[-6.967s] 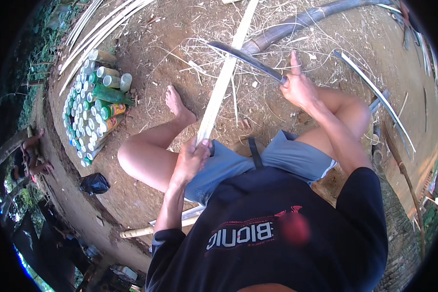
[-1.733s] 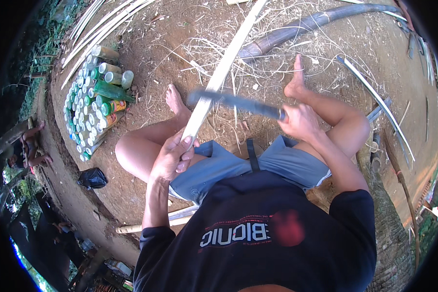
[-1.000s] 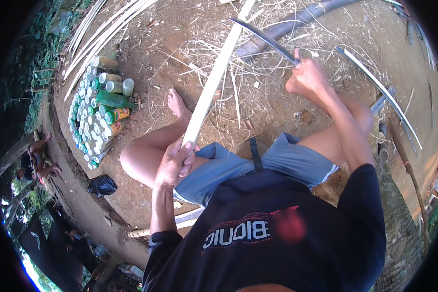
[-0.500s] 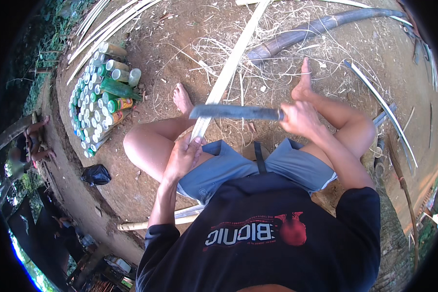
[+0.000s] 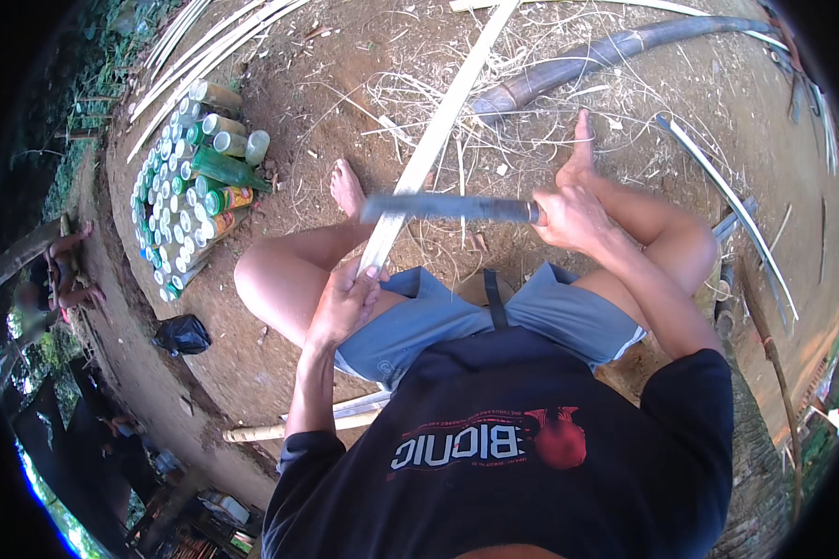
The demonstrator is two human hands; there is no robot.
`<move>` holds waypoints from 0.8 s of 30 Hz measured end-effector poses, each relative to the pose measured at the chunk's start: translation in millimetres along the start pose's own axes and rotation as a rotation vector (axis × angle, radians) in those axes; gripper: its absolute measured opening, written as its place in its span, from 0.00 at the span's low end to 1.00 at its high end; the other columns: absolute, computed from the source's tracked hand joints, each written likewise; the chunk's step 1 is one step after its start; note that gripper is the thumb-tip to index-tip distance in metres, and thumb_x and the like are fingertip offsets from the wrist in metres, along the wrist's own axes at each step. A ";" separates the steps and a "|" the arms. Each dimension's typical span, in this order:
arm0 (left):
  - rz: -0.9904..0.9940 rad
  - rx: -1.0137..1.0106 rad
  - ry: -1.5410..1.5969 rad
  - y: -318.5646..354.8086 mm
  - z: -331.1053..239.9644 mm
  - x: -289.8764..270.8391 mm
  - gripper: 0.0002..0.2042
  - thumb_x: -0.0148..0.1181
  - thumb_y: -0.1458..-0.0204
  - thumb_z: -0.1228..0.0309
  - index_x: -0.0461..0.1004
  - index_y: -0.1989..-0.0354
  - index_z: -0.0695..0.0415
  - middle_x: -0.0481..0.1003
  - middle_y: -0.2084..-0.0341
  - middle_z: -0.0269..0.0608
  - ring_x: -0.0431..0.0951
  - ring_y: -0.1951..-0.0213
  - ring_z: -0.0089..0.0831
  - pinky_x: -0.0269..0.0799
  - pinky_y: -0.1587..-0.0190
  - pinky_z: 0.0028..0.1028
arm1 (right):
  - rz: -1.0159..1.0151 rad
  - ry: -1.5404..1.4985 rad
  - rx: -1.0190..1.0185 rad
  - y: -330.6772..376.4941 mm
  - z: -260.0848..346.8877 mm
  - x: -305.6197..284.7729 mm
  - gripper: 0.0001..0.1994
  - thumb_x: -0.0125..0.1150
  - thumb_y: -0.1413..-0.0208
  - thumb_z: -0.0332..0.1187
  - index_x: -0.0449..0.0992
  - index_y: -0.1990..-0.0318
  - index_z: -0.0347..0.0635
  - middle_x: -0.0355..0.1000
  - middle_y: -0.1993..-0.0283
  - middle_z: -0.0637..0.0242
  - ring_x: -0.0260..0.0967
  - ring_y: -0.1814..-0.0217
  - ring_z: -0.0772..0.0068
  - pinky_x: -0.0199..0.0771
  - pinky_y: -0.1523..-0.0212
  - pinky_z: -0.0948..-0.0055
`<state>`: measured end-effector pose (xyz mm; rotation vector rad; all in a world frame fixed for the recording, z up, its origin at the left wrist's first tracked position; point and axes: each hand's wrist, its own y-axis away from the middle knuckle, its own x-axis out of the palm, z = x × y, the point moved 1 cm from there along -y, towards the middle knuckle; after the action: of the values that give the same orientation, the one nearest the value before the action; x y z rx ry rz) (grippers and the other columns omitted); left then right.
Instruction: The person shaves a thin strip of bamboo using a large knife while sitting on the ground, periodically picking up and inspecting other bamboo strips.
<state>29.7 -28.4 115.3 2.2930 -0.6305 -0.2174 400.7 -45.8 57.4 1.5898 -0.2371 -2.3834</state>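
Left hand [image 5: 343, 303] grips the pale bamboo strip [image 5: 429, 154]; right hand [image 5: 569, 216] grips a long blade [image 5: 447, 208] lying across it

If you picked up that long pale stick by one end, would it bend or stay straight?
The bamboo strip looks thin and very long, so it would probably sag a little. It seems light: the left hand alone holds its near end. Being flat, it likely wouldn't roll.
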 end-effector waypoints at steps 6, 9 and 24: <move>-0.035 0.071 -0.051 -2.4 -2.2 0.2 0.11 0.46 0.35 0.63 0.69 0.63 0.59 0.58 0.84 0.24 0.54 0.86 0.12 0.49 0.85 0.16 | -0.065 0.043 0.124 -16.4 -2.4 -8.6 0.09 0.52 0.48 0.30 0.77 0.72 0.35 0.72 0.84 0.51 0.76 0.79 0.53 0.59 0.37 0.44; 0.012 -0.029 0.010 2.7 1.2 -1.1 0.12 0.47 0.35 0.63 0.69 0.63 0.59 0.59 0.84 0.24 0.54 0.86 0.12 0.49 0.85 0.16 | -0.038 0.152 0.033 -13.1 -1.9 -16.2 0.10 0.50 0.44 0.30 0.76 0.71 0.35 0.72 0.85 0.54 0.72 0.84 0.53 0.66 0.44 0.42; -0.029 -0.018 -0.109 -3.1 -19.0 2.0 0.11 0.46 0.35 0.66 0.69 0.64 0.60 0.58 0.85 0.25 0.56 0.85 0.13 0.52 0.84 0.16 | 0.021 -0.232 0.391 -64.9 -40.8 6.3 0.07 0.51 0.41 0.29 0.76 0.67 0.41 0.73 0.76 0.60 0.74 0.72 0.61 0.75 0.60 0.62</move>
<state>39.0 -15.8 126.8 2.2860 -0.6477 -0.3623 427.6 14.5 18.0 1.4378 -0.8057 -2.6214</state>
